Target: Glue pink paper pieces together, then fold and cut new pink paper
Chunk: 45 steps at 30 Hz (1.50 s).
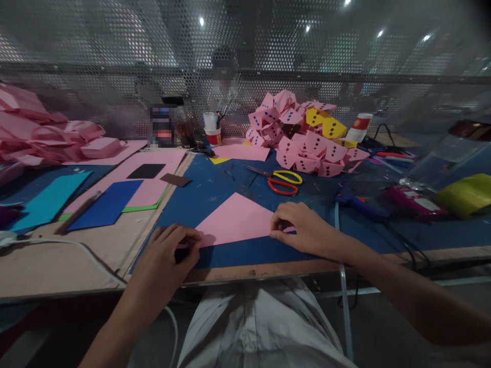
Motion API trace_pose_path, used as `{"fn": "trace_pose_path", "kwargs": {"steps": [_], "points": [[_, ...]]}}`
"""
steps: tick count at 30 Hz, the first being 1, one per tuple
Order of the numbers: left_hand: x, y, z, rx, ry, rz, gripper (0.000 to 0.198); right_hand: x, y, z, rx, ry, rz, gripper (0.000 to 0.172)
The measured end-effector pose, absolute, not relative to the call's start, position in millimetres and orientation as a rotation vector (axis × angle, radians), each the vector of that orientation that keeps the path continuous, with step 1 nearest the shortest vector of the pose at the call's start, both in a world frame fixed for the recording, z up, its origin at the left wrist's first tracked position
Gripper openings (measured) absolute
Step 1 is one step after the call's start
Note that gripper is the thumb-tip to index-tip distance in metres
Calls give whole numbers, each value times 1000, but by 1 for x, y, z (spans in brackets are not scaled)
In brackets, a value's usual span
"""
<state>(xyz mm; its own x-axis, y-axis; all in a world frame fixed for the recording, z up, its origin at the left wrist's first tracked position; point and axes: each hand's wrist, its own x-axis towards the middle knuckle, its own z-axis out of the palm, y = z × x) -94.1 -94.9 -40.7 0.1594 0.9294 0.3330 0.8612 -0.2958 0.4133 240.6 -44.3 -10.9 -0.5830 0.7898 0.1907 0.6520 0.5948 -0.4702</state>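
A pink paper sheet (236,222), triangular in outline, lies on the blue mat (230,255) in front of me, its peak pointing away. My left hand (172,250) pinches its left corner between thumb and fingers. At the opposite corner, my right hand (293,225) has thumb and fingers closed on the paper, partly hiding that tip. Just beyond the sheet rest scissors (284,183) with one yellow and one red handle loop, blades toward the left.
Pink folded pieces with dark spots (291,122) are heaped at the back. On the left are a blue sheet (109,204), a turquoise sheet (53,197) and more pink folded paper (42,128). A blue glue gun (360,204) with its cord lies right. A perforated metal panel (253,51) stands behind.
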Motion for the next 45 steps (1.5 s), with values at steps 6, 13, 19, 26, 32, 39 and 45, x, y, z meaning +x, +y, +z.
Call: {"fn": "trace_pose_path", "kwargs": {"steps": [6, 13, 19, 26, 32, 39, 45], "points": [[-106, -96, -42, 2338, 1774, 888, 15, 240, -45, -10, -1166, -2450, 492, 5], [-115, -98, -43, 2335, 1784, 872, 16, 241, -44, -12, -1160, -2448, 483, 6], [-118, -97, -45, 2305, 1785, 853, 17, 240, -44, -11, -1161, -2436, 494, 7], [-121, -99, -42, 2281, 1734, 847, 18, 240, -45, -11, -1165, -2444, 498, 8], [-124, -100, -38, 2275, 1701, 859, 26, 240, -45, -10, -1175, -2444, 505, 8], [-122, -99, -38, 2219, 1693, 884, 27, 241, -44, -11, -1161, -2444, 494, 7], [-124, -99, -38, 2152, 1707, 898, 39, 241, -44, -11, -1154, -2448, 488, 7]]}}
